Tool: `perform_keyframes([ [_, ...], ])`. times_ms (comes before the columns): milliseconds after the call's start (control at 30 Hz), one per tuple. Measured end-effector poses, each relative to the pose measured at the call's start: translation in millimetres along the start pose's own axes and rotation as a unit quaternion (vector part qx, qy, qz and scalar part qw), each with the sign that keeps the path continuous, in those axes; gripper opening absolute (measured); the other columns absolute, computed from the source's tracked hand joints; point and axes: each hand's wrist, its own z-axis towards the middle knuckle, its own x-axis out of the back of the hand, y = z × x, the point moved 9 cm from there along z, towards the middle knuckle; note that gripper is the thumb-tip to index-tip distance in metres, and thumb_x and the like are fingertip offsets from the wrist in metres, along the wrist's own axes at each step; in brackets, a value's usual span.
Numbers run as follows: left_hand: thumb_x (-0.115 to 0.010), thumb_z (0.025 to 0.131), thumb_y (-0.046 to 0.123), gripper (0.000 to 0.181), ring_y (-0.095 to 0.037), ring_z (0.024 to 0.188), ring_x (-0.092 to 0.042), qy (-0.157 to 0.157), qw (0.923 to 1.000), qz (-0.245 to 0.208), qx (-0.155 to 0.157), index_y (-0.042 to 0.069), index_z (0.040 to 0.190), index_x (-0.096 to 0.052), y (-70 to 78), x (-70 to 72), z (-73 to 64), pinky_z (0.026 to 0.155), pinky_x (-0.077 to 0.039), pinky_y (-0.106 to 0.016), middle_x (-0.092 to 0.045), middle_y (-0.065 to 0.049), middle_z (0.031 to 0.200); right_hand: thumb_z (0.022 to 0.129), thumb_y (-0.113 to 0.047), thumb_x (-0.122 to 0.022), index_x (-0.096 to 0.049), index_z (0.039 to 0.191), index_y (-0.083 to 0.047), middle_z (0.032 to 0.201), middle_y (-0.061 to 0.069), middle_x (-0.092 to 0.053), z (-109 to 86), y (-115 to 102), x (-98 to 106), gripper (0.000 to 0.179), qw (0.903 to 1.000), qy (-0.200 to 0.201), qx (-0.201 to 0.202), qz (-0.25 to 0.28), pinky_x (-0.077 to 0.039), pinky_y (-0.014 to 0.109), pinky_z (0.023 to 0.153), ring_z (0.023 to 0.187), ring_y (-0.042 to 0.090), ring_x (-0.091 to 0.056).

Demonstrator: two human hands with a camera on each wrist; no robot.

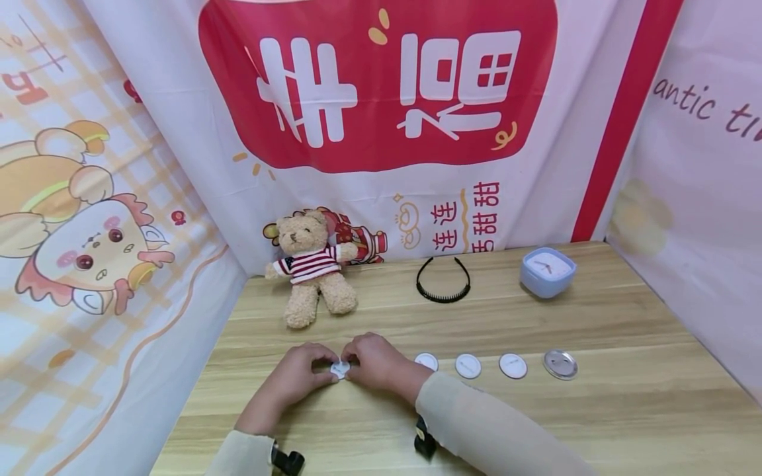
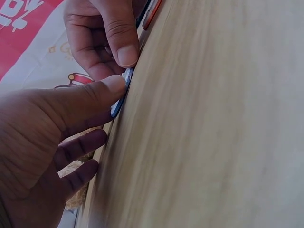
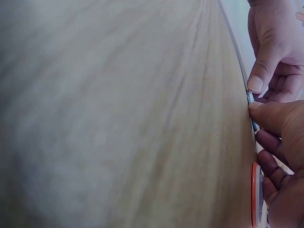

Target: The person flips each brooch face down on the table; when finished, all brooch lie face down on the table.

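Both hands meet over a small round button badge (image 1: 340, 369), its white back facing up, close over the wooden table. My left hand (image 1: 301, 372) pinches the badge's left edge between thumb and forefinger; the other fingers are spread loosely in the left wrist view. On the opposite edge, my right hand (image 1: 376, 361) pinches with thumb and fingertips. The badge's blue rim (image 2: 117, 105) shows edge-on in the left wrist view, the rest covered by fingers. Beside the right hand, an orange-rimmed badge (image 3: 256, 194) appears in the right wrist view.
Right of the hands lie white-backed badges (image 1: 468, 365) in a row, ending with a silver-backed badge (image 1: 560, 364). Behind are a teddy bear (image 1: 313, 270) in a striped shirt, a black headband (image 1: 443, 297) and a blue clock (image 1: 548, 272). Printed cloth hangs around the table (image 1: 631, 344).
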Motion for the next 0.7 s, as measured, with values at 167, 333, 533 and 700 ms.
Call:
perform_keyframes([
  [167, -0.09, 0.092, 0.032, 0.017, -0.016, 0.117, -0.071, 0.0, 1.0, 0.003, -0.001, 0.031, 0.107, -0.083, 0.6, 1.1, 0.5, 0.108, -0.057, -0.048, -0.078, 0.014, 0.115, 0.099, -0.029, -0.082, -0.081, 0.117, -0.022, 0.105, -0.01, -0.076, -2.3, -1.0, 3.4, 0.019, 0.9999, -0.006, 0.002, 0.011, -0.053, 0.026, 0.094, 0.098, 0.007, -0.061],
  [333, -0.084, 0.098, 0.03, 0.017, -0.016, 0.117, -0.073, 0.011, 0.9999, 0.003, 0.01, 0.025, 0.114, -0.083, 3.8, 3.4, 3.1, 0.109, -0.057, -0.048, -0.079, 0.01, 0.117, 0.104, -0.031, -0.074, -0.077, 0.131, -0.018, 0.123, -0.005, -0.078, -6.1, 2.8, 13.9, 0.03, 0.9998, -0.007, -0.005, 0.016, -0.055, 0.035, 0.11, 0.121, 0.018, -0.068],
  [533, -0.079, 0.102, 0.03, 0.041, -0.025, 0.131, -0.07, 0.032, 0.9992, 0.009, 0.022, 0.014, 0.14, -0.073, 11.5, 8.2, 8.3, 0.116, -0.053, -0.051, -0.075, -0.002, 0.138, 0.104, -0.032, -0.072, -0.069, 0.144, -0.016, 0.141, 0.002, -0.073, -9.9, 12.9, 31.9, 0.043, 0.9994, -0.004, -0.01, -0.032, -0.05, 0.041, 0.12, 0.138, 0.026, -0.063],
  [700, -0.077, 0.103, 0.034, 0.056, -0.033, 0.148, -0.057, 0.042, 0.9988, 0.011, 0.021, 0.014, 0.153, -0.062, 20.5, 11.3, 15.5, 0.125, -0.043, -0.056, -0.063, -0.008, 0.156, 0.105, -0.037, -0.07, -0.065, 0.149, -0.016, 0.147, 0.007, -0.069, -13.1, 23.6, 48.2, 0.049, 0.9952, 0.004, -0.013, -0.097, -0.049, 0.044, 0.121, 0.139, 0.028, -0.062],
])
